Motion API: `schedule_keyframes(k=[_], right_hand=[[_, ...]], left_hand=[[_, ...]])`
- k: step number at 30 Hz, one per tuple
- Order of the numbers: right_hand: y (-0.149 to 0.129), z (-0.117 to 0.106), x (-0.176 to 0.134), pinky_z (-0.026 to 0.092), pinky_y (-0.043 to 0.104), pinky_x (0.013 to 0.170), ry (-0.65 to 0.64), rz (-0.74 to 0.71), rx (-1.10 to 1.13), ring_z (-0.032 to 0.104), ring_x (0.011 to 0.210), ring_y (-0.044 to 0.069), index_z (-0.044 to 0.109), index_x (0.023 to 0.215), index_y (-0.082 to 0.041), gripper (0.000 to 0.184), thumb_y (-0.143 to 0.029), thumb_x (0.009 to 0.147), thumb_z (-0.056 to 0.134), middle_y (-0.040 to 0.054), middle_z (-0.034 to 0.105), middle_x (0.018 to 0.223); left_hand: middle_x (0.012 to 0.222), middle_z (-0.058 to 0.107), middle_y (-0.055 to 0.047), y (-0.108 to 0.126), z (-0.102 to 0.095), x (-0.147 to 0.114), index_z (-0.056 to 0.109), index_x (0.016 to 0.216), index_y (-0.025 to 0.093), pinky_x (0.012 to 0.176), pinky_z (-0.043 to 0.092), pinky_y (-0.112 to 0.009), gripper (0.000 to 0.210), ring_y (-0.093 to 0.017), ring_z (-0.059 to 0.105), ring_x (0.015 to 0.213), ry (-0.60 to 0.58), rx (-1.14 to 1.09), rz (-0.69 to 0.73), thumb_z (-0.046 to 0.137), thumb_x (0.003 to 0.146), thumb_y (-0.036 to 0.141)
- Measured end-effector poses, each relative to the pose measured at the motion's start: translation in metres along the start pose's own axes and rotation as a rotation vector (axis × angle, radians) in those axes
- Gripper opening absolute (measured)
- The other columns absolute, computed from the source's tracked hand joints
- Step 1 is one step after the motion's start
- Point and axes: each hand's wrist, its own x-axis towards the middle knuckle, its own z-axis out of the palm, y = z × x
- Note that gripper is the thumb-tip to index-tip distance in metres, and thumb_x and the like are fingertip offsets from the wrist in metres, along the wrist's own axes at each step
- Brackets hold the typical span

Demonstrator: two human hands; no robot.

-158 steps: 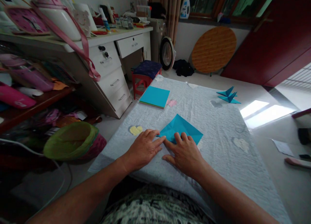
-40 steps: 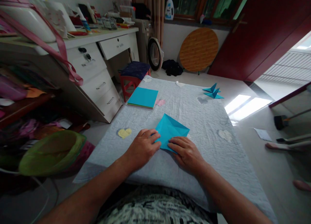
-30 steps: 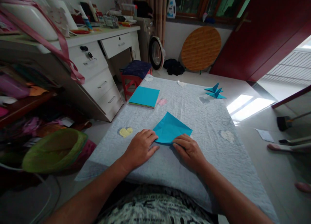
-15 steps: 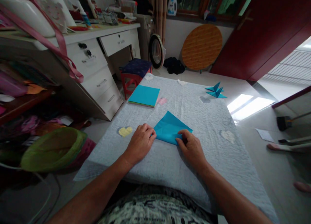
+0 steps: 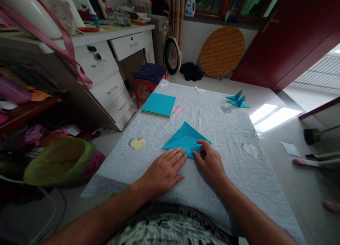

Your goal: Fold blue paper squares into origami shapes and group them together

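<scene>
A folded sheet of blue origami paper (image 5: 185, 137) lies in front of me on the cloth, its point facing away. My left hand (image 5: 168, 168) rests flat, fingers stretched out, with the fingertips on the paper's near edge. At the right part of the sheet, my right hand (image 5: 209, 160) has its thumb and curled fingers closed on the paper near its edge. Farther left lies a stack of square origami paper (image 5: 159, 104), blue on top. Two folded blue paper pieces with pointed wings (image 5: 239, 99) stand at the far right of the table.
A pale quilted cloth with heart patches (image 5: 231, 142) covers the table. To the left are a green-lined waste bin (image 5: 60, 160) and a white desk (image 5: 101, 74). A red stool (image 5: 148, 80) stands beyond the far left corner.
My left hand has moved right from the paper's left corner to its near edge, and its fingers have flattened out. The right hand stays nearly where it was.
</scene>
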Motion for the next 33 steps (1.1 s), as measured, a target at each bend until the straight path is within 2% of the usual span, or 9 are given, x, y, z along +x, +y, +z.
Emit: schedule_keyframes(k=[6, 13, 19, 33], right_hand=[[-0.002, -0.003, 0.002, 0.041, 0.03, 0.062, -0.015, 0.04, 0.04, 0.056, 0.061, 0.017, 0.056, 0.114, -0.018, 0.029, -0.028, 0.087, 0.052, -0.0018, 0.058, 0.07], [-0.003, -0.004, 0.003, 0.042, 0.029, 0.06, -0.006, 0.049, 0.07, 0.056, 0.059, 0.016, 0.057, 0.111, -0.019, 0.027, -0.027, 0.086, 0.053, -0.0024, 0.059, 0.068], [-0.003, -0.003, 0.003, 0.043, 0.031, 0.064, 0.0, 0.066, 0.043, 0.057, 0.064, 0.019, 0.058, 0.109, -0.018, 0.026, -0.029, 0.086, 0.054, 0.0003, 0.06, 0.073], [-0.004, -0.003, 0.005, 0.04, 0.03, 0.062, -0.005, 0.107, 0.036, 0.058, 0.063, 0.018, 0.056, 0.108, -0.019, 0.026, -0.029, 0.085, 0.054, -0.0011, 0.06, 0.07]], left_hand=[[0.158, 0.039, -0.014, -0.003, 0.0, -0.006, 0.042, 0.148, 0.014, 0.118, 0.033, -0.043, 0.068, -0.027, 0.035, 0.147, -0.076, -0.024, -0.058, 0.054, 0.095, 0.054], [0.156, 0.042, -0.013, -0.002, 0.003, -0.015, 0.042, 0.149, 0.017, 0.118, 0.031, -0.045, 0.066, -0.028, 0.038, 0.145, -0.017, 0.008, -0.085, 0.052, 0.095, 0.055], [0.154, 0.045, -0.017, 0.001, 0.003, -0.019, 0.046, 0.145, 0.013, 0.116, 0.035, -0.045, 0.065, -0.03, 0.041, 0.143, 0.03, 0.064, -0.115, 0.049, 0.096, 0.056], [0.156, 0.042, -0.017, 0.001, 0.005, -0.021, 0.043, 0.147, 0.012, 0.117, 0.032, -0.044, 0.072, -0.03, 0.039, 0.144, 0.001, 0.093, -0.133, 0.047, 0.095, 0.061]])
